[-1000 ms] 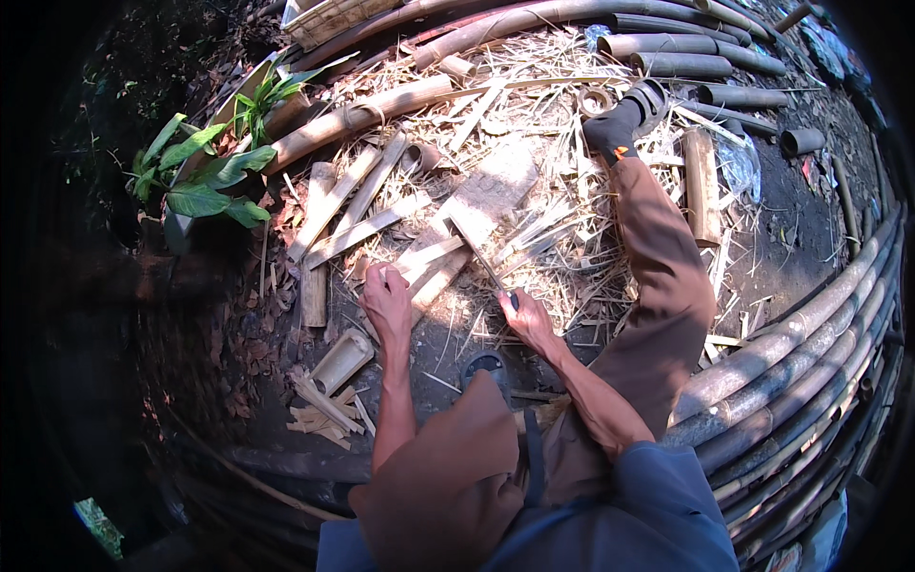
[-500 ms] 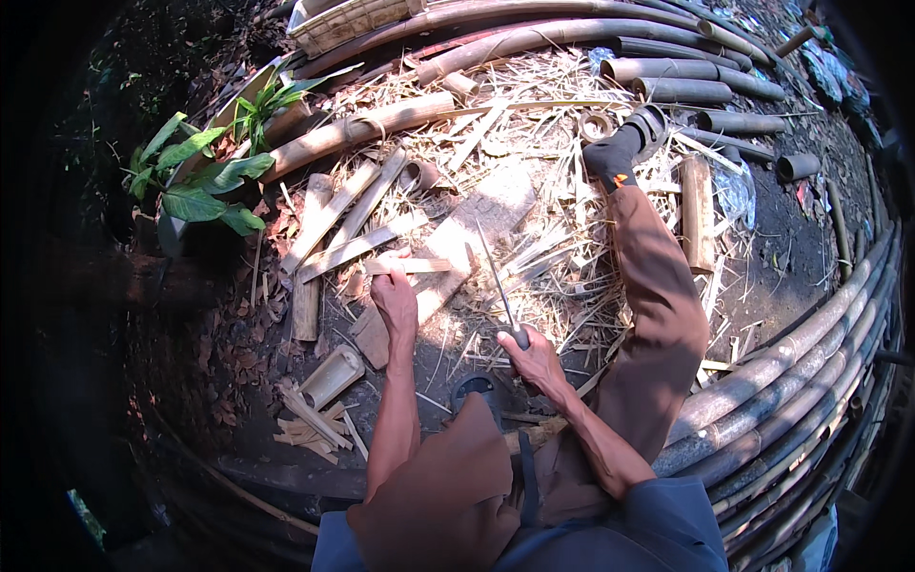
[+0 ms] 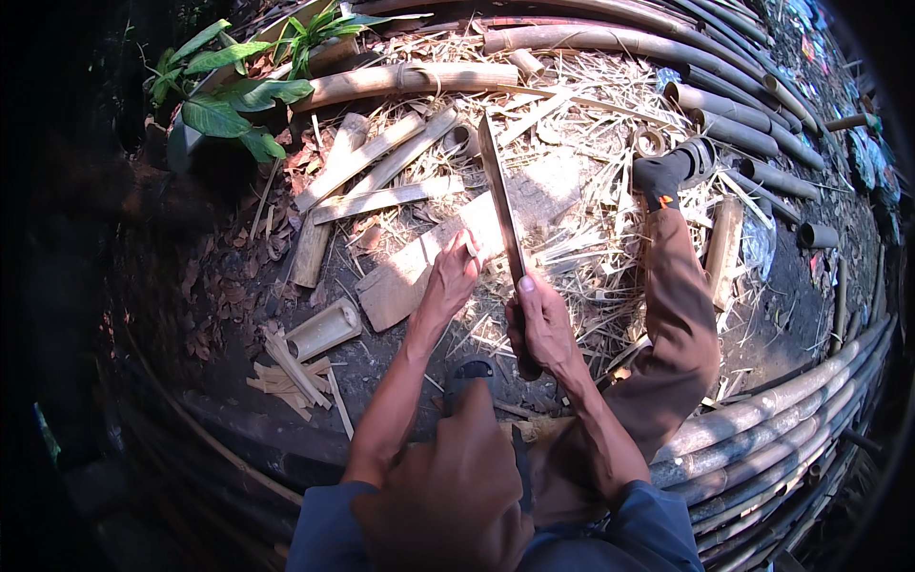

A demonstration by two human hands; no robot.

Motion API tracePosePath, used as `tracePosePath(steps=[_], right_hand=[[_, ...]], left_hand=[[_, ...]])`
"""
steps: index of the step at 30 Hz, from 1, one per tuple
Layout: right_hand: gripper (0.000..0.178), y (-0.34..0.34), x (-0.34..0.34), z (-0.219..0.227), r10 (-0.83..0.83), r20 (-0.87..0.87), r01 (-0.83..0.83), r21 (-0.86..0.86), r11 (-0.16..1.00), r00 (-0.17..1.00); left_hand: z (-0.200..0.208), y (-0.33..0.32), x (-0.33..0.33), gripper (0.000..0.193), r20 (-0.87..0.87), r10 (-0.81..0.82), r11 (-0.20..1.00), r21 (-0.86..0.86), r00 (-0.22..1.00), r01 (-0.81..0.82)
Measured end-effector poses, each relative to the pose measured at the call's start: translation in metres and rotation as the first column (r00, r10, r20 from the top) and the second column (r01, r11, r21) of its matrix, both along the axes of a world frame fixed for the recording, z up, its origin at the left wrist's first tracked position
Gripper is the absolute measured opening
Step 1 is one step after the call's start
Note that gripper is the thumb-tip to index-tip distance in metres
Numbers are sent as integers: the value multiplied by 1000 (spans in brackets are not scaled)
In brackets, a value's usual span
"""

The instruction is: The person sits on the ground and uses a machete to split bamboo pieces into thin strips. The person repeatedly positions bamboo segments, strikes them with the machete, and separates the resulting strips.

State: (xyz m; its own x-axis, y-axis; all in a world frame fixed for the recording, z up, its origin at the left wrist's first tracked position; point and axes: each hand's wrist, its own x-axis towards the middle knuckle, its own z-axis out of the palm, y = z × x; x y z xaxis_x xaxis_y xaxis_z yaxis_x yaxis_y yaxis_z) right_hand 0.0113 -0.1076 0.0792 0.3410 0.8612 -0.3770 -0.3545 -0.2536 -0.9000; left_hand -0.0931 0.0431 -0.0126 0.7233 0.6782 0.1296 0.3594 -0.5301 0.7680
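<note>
My right hand (image 3: 546, 324) is closed round the handle of a machete (image 3: 503, 195), whose long blade points up and away from me. Beside the blade, my left hand (image 3: 452, 276) pinches a short bamboo strip (image 3: 472, 246), seen nearly end-on so that most of it is hidden. Under and beyond my left hand, a flat wooden board (image 3: 396, 291) lies slanted on the ground, partly in bright sun.
Split bamboo pieces (image 3: 386, 198) lie left of the board, near a leafy plant (image 3: 214, 116). A short half-split bamboo (image 3: 324, 331) and thin strips (image 3: 291, 377) are nearer. Shavings (image 3: 596, 248) cover the middle; long bamboo poles (image 3: 762, 419) line the right.
The machete has swung more upright and now stands close to my left hand. My left hand has moved right, and the bamboo strip has turned from sideways to end-on. The whole view has shifted.
</note>
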Motion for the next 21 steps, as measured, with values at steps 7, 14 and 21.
tracePosePath(steps=[7,14,21], right_hand=[[49,15,-11,-7,25,-28,-27,-58,998,999],[50,19,-12,-3,27,-42,-30,-78,997,999],[46,16,-10,2,65,-44,-69,-99,993,997]], left_hand=[[-9,2,-5,18,32,-83,994,-65,996,85],[-5,0,-3,20,43,-120,992,-39,992,122],[5,-1,-1,21,98,-89,984,-142,991,103]])
